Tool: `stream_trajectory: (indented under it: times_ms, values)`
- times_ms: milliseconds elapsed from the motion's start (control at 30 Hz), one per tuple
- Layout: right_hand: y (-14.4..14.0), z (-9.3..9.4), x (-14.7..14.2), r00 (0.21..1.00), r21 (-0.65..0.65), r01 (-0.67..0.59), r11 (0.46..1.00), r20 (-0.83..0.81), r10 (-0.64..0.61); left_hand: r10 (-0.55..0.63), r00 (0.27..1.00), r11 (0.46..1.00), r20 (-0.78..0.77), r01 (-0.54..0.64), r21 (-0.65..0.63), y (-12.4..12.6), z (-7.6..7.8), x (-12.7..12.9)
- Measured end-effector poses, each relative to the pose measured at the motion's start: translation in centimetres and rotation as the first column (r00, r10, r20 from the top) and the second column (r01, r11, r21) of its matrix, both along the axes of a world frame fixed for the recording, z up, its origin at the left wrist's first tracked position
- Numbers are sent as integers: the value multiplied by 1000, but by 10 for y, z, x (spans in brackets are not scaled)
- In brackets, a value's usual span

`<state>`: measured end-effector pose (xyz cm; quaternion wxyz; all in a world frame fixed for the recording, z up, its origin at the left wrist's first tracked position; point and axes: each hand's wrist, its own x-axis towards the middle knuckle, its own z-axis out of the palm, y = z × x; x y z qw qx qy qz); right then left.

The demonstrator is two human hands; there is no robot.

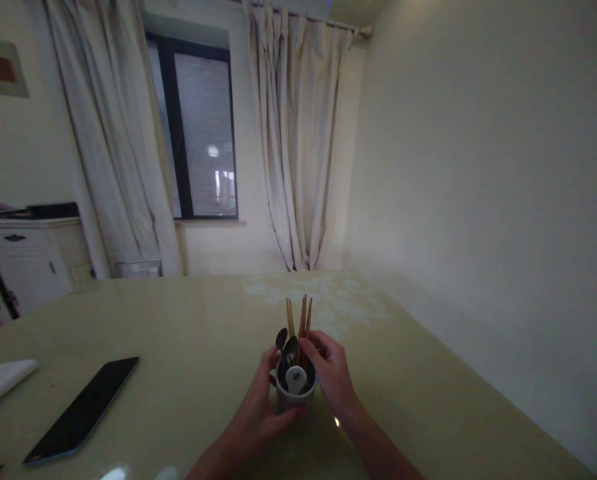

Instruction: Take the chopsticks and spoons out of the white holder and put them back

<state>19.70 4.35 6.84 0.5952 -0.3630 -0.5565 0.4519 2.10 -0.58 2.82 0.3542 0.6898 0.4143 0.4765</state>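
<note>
A light-coloured cup point(294, 400) stands on the table in front of me. Several wooden chopsticks point(304, 320), two dark metal spoons point(290, 348) and a white ceramic spoon point(296, 379) stick up out of it. My left hand point(266, 400) wraps around the cup's left side, its thumb across the front. At the right rim, my right hand point(328, 367) pinches the chopsticks between thumb and fingers. The lower parts of the chopsticks are hidden inside the cup.
On the left of the glossy table point(188, 347) lie a dark tablet-like slab point(83, 410) and a white flat object point(3, 380). A white cabinet point(28, 253) stands beyond the far left edge. The wall point(478, 200) runs along the table's right side.
</note>
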Motion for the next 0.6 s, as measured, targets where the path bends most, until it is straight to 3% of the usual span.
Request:
stream_trajectory:
  times_ms: [267,600]
  values:
    - [4,-2,0,996,-50,-18,999,-83,14,-4,999,1000,-49,5,19,1,-3,-2]
    - [5,-4,1,999,-5,5,1000,42,-5,-24,1000,1000,-19,24,17,2,-5,-3]
